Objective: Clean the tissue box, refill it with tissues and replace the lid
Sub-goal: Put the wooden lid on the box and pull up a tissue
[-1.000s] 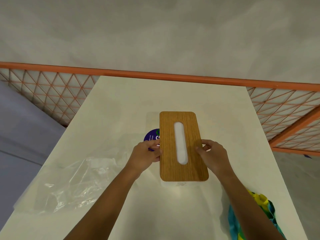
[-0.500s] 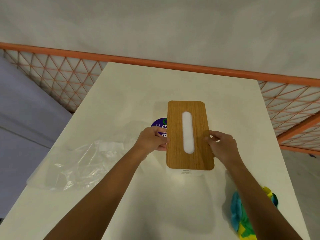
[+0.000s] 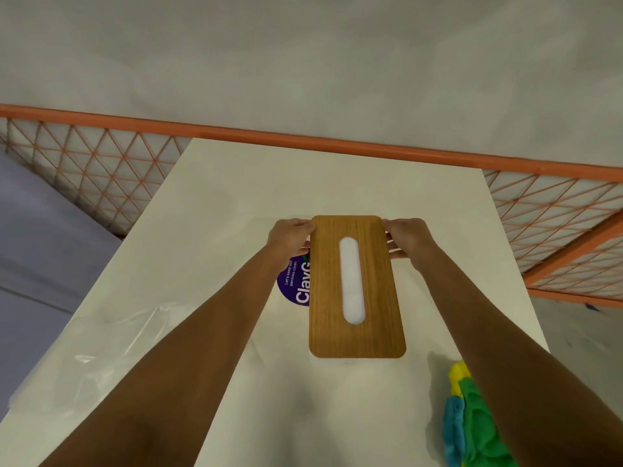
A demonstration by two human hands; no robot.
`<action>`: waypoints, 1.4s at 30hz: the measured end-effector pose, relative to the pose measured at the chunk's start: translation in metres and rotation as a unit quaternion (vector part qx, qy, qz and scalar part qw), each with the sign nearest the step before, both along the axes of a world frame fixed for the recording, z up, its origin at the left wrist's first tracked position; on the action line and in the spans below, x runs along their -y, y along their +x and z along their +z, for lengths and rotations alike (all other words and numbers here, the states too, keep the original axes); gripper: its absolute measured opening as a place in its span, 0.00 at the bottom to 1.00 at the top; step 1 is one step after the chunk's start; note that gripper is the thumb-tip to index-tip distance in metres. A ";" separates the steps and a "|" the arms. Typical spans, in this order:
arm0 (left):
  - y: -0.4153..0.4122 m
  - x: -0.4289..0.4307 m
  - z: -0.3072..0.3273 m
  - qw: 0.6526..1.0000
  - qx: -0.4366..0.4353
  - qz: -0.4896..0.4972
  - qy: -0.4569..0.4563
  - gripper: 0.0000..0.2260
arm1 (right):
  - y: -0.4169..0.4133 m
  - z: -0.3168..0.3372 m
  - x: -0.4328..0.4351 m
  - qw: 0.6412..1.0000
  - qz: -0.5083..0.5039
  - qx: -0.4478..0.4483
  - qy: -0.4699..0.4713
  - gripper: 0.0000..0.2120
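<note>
Wood-grain brown, the lid (image 3: 356,288) sits flat on top of the tissue box, whose white body is almost wholly hidden beneath it, near the middle of the pale desk (image 3: 236,203). Its long axis runs away from the person toward the far edge of the desk, tilted only slightly, and the rounded slot (image 3: 351,280) down its centre follows the same line, showing white tissue inside. The left hand (image 3: 290,235) grips the far left corner of the lid, with the thumb on top at the edge and the fingers curled down the side. The right hand (image 3: 406,237) clasps the far right corner in the same way, some fingers showing below the lid's edge. Both forearms stretch forward along either side of the box. A round purple sticker (image 3: 294,283) with white lettering lies on the desk, touching the left side of the box and partly tucked under the lid's overhang and the left wrist. Clear plastic wrap (image 3: 111,335) lies crumpled toward the near left of the desk, well apart from the box. A yellow, green and blue cloth (image 3: 472,419) rests at the near right edge, partly hidden behind the right forearm. An orange mesh railing (image 3: 101,163) runs behind the desk.
</note>
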State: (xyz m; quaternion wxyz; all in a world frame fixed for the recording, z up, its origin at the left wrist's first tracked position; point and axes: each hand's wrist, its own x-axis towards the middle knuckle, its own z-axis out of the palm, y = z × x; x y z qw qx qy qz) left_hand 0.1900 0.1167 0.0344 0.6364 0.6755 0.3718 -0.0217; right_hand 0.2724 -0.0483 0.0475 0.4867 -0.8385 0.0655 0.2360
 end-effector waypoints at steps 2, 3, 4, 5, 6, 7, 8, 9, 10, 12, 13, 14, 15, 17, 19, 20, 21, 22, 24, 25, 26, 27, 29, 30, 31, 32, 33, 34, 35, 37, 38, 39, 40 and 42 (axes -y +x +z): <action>0.009 -0.004 0.000 1.000 -0.003 -0.004 -0.010 0.12 | 0.009 0.001 -0.003 1.000 0.005 -0.017 0.007 0.13; 0.011 -0.006 0.000 1.000 -0.004 -0.010 -0.020 0.10 | 0.013 0.001 -0.002 0.999 0.015 -0.028 0.010 0.13; 0.013 -0.009 0.001 0.999 -0.008 -0.016 -0.034 0.07 | 0.016 0.001 -0.002 0.999 0.028 -0.038 0.014 0.13; 0.014 -0.012 0.001 0.999 -0.013 -0.021 -0.048 0.04 | 0.019 0.001 0.000 0.998 0.043 -0.047 0.017 0.12; 0.014 -0.015 0.002 0.998 -0.019 -0.028 -0.060 0.02 | 0.021 0.001 0.002 0.997 0.058 -0.054 0.020 0.12; 0.014 -0.018 0.002 0.997 -0.025 -0.033 -0.066 0.00 | 0.023 0.000 0.003 0.996 0.068 -0.059 0.024 0.11; 0.015 -0.020 0.002 0.996 -0.031 -0.039 -0.071 0.01 | 0.024 0.000 0.004 0.995 0.072 -0.064 0.029 0.11; 0.016 -0.022 0.001 0.996 -0.036 -0.042 -0.075 0.01 | 0.026 -0.001 0.005 0.994 0.075 -0.067 0.032 0.10; 0.017 -0.024 0.000 0.995 -0.039 -0.044 -0.079 0.01 | 0.027 -0.003 0.005 0.994 0.077 -0.067 0.032 0.09; 0.018 -0.026 0.000 0.994 -0.044 -0.055 -0.079 0.02 | 0.028 -0.006 0.005 0.995 0.076 -0.060 0.030 0.07; 0.020 -0.026 0.000 0.994 -0.045 -0.060 -0.077 0.02 | 0.029 -0.008 0.004 0.995 0.072 -0.055 0.029 0.07; 0.020 -0.026 0.000 0.994 -0.044 -0.062 -0.073 0.02 | 0.029 -0.009 0.004 0.996 0.069 -0.049 0.030 0.06; 0.021 -0.026 0.000 0.995 -0.042 -0.061 -0.067 0.01 | 0.029 -0.011 0.004 0.996 0.066 -0.043 0.030 0.05; 0.019 -0.023 -0.002 0.997 -0.028 -0.054 -0.052 0.01 | 0.028 -0.014 0.005 0.997 0.063 -0.028 0.032 0.05; 0.016 -0.019 -0.003 0.998 -0.008 -0.044 -0.033 0.01 | 0.025 -0.015 0.006 0.998 0.058 -0.009 0.035 0.06; 0.015 -0.017 -0.003 0.999 0.000 -0.041 -0.022 0.02 | 0.022 -0.015 0.006 0.998 0.052 0.000 0.035 0.08; 0.014 -0.014 -0.003 0.999 0.003 -0.038 -0.007 0.03 | 0.018 -0.015 0.006 0.998 0.044 0.010 0.035 0.09; 0.012 -0.012 -0.003 0.999 0.006 -0.036 0.009 0.05 | 0.013 -0.014 0.005 0.999 0.035 0.020 0.034 0.11; 0.007 -0.006 -0.003 0.998 0.013 -0.031 0.047 0.09 | 0.003 -0.013 0.007 0.999 0.020 0.029 0.035 0.12; 0.002 -0.002 -0.004 0.997 0.012 -0.032 0.064 0.11 | -0.004 -0.012 0.010 0.999 0.014 0.024 0.038 0.13; -0.007 0.003 -0.004 0.996 0.011 -0.039 0.079 0.13 | -0.013 -0.011 0.014 0.999 0.012 0.016 0.043 0.13; -0.018 0.008 -0.003 0.995 0.007 -0.049 0.092 0.14 | -0.022 -0.010 0.020 0.999 0.015 0.007 0.046 0.14; -0.045 0.020 -0.003 0.994 0.002 -0.060 0.095 0.13 | -0.045 -0.008 0.034 0.998 0.029 -0.010 0.053 0.15; -0.060 0.026 -0.002 0.995 0.005 -0.056 0.081 0.13 | -0.058 -0.008 0.041 0.998 0.034 -0.017 0.057 0.15; -0.075 0.032 -0.001 0.997 0.008 -0.051 0.059 0.12 | -0.071 -0.008 0.048 0.997 0.036 -0.025 0.066 0.15; -0.089 0.038 -0.001 0.998 0.010 -0.045 0.038 0.12 | -0.083 -0.008 0.055 0.996 0.036 -0.032 0.076 0.15; -0.102 0.042 -0.001 0.999 0.012 -0.041 0.021 0.12 | -0.093 -0.008 0.061 0.995 0.036 -0.040 0.085 0.16; -0.113 0.046 -0.002 0.999 0.013 -0.040 0.007 0.13 | -0.102 -0.008 0.067 0.994 0.035 -0.050 0.092 0.16; -0.123 0.048 -0.003 0.999 0.012 -0.041 -0.003 0.14 | -0.110 -0.008 0.072 0.993 0.036 -0.058 0.095 0.16; -0.137 0.051 -0.002 0.998 0.006 -0.054 -0.019 0.14 | -0.121 -0.007 0.079 0.992 0.044 -0.070 0.097 0.17; -0.139 0.051 -0.002 0.998 0.000 -0.065 -0.026 0.15 | -0.122 -0.006 0.081 0.991 0.048 -0.075 0.096 0.18; -0.142 0.052 -0.001 0.997 -0.008 -0.078 -0.030 0.15 | -0.125 -0.006 0.083 0.991 0.051 -0.079 0.096 0.18; -0.144 0.053 0.000 0.996 -0.014 -0.087 -0.031 0.15 | -0.127 -0.005 0.085 0.990 0.052 -0.082 0.099 0.18; -0.145 0.055 0.001 0.995 -0.020 -0.093 -0.028 0.16 | -0.130 -0.005 0.086 0.990 0.048 -0.082 0.107 0.18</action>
